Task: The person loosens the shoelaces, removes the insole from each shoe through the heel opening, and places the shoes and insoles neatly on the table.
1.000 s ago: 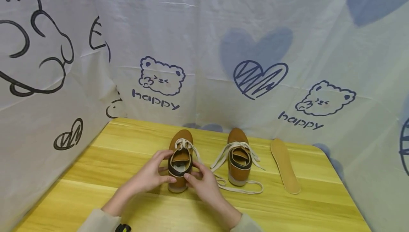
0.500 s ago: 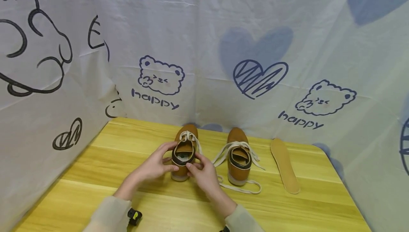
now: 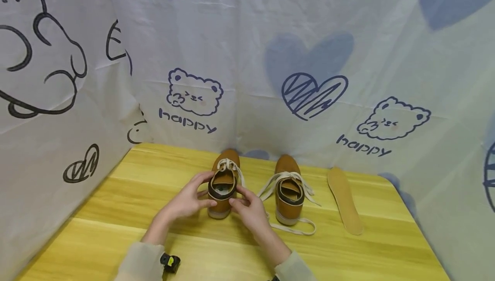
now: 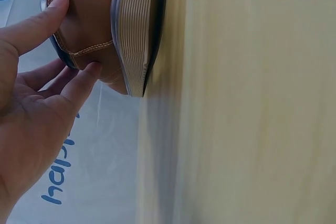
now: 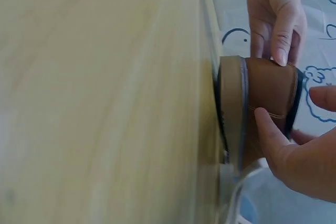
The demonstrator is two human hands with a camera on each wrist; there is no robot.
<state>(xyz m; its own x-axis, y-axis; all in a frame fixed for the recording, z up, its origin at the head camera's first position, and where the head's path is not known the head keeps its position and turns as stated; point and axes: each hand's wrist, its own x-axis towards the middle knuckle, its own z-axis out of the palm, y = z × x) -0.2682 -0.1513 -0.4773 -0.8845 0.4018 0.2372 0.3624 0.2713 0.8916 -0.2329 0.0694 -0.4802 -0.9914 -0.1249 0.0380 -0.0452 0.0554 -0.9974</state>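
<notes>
A brown lace-up shoe (image 3: pixel 226 160) with a dark collar and a pale ridged sole stands on the wooden table, toe away from me. My left hand (image 3: pixel 189 197) holds its heel end from the left; in the left wrist view the thumb (image 4: pixel 59 4) presses the heel near the collar and a finger lies on the side. On the shoe's right side is my right hand (image 3: pixel 251 212). The right wrist view shows one fingertip (image 5: pixel 261 113) on the brown heel (image 5: pixel 268 87), while the thumb stands apart. Something whitish shows inside the shoe opening.
A second brown shoe (image 3: pixel 289 210) stands to the right, its cream laces loose, one trailing onto the table (image 3: pixel 201 255). Farther right lies a tan insole (image 3: pixel 345 203). A printed white cloth (image 3: pixel 247 57) hangs just behind the shoe toes.
The held shoe has moved a little away from me and to the right, both hands moving with it. In the last half second it stays in place, and my right thumb shifts slightly off the heel.
</notes>
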